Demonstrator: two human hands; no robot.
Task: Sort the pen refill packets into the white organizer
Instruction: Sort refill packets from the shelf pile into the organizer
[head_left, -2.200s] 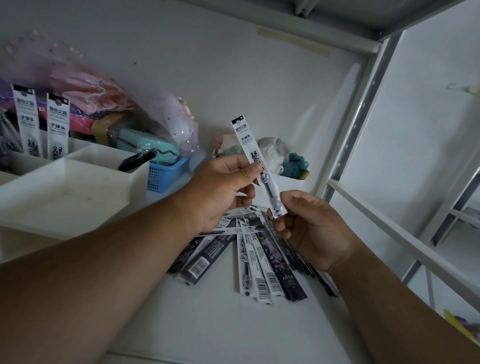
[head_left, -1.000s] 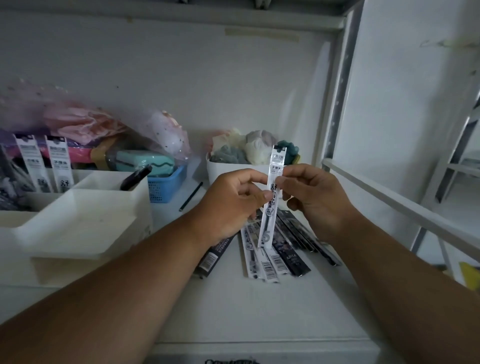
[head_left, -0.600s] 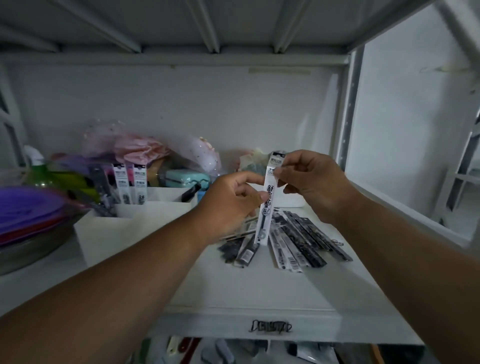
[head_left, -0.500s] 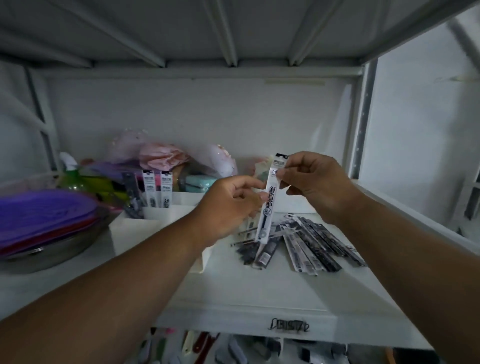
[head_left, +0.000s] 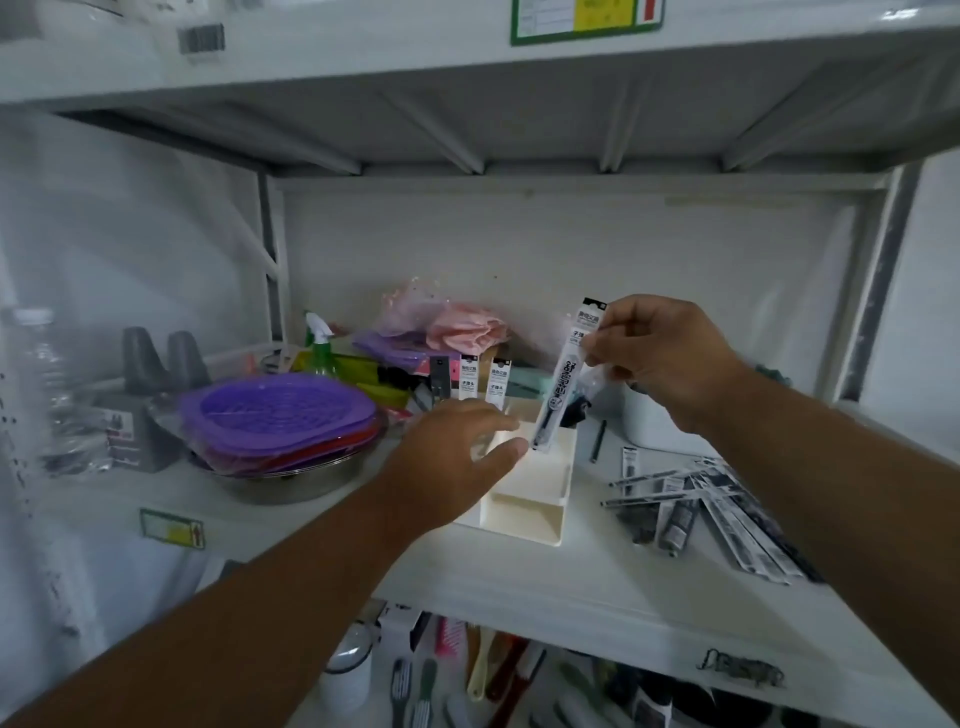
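My right hand (head_left: 660, 356) pinches the top of a white pen refill packet (head_left: 563, 382), which hangs almost upright with its lower end over the white organizer (head_left: 524, 501). My left hand (head_left: 452, 457) reaches over the organizer's left side, fingers spread and holding nothing, just left of the packet's tip. Two white packets (head_left: 483, 379) stand in the organizer's back compartment. A loose pile of refill packets (head_left: 711, 512) lies on the shelf to the right.
Purple mesh lids (head_left: 280, 415) sit in a metal bowl (head_left: 291, 480) at left, with a green spray bottle (head_left: 322, 348) and pink bags (head_left: 462, 327) behind. A white tub (head_left: 649, 421) stands behind my right forearm. The shelf above hangs close overhead.
My left hand let go of the packet and moved left over the organizer. My right hand carried the packet left, above the organizer. The view pulled back and up.
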